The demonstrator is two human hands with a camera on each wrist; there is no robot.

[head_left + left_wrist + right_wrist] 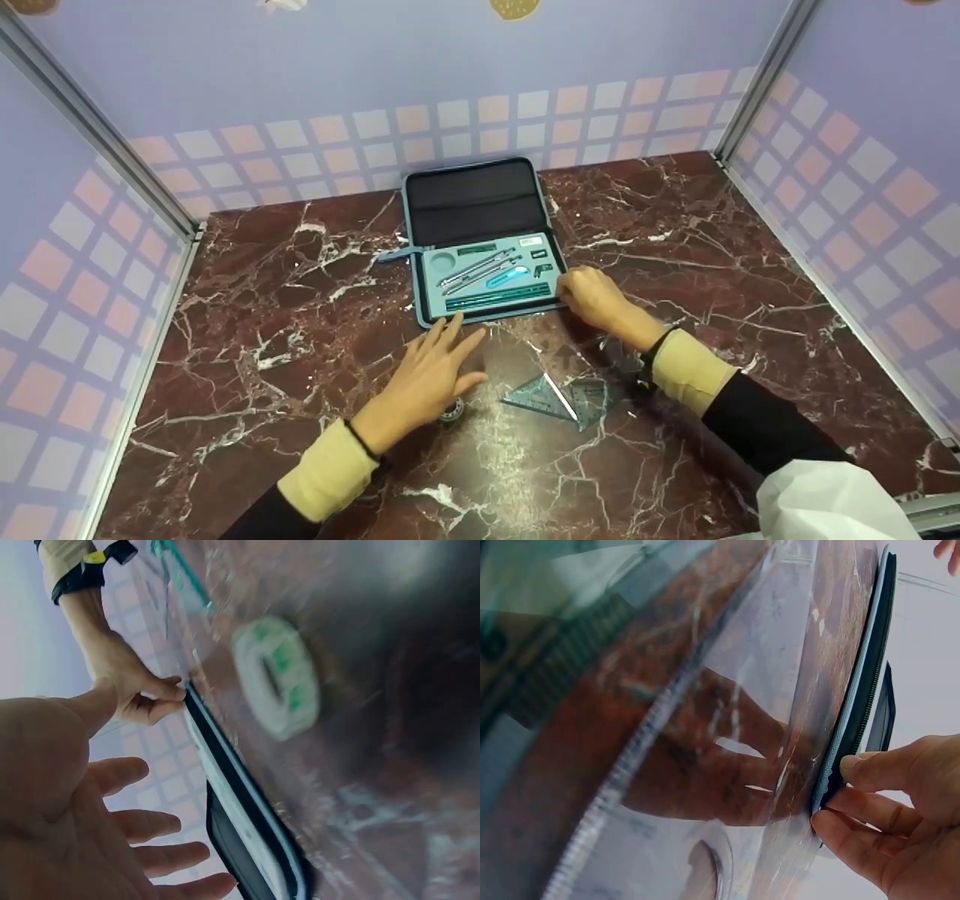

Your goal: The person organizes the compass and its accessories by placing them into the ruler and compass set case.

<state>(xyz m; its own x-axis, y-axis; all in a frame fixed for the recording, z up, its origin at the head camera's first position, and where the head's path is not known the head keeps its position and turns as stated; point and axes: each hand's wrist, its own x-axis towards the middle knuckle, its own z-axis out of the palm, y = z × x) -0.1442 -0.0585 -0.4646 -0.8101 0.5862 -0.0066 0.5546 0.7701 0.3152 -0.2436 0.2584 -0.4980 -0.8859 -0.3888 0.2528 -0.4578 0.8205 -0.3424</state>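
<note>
1. The counter (247,420) is finished in dark red with white veins, smooth and glossy enough that glare is thrown back at the lower middle of the head view.
2. The case (472,202), unzipped with its lid folded back, is seen at upper centre. It is probably best kept level, so that nothing is tipped from its pale teal moulded tray (433,289); its lining is dark and its corners are rounded.
3. The left hand (429,371) is held with fingers spread, nothing gripped, near the case's front edge; contact cannot be told. The front could be steadied by it.
4. By the right hand (596,300), the zip edge at the case's near right corner is pinched between thumb and fingers. A light pinch should suffice; fabric and teeth should not be crushed.
5. The set square (536,397), clear, hard-edged and shiny, is left at lower centre.
6. The tape (300,682), a green-and-white ring, is seen below the left hand.
</note>
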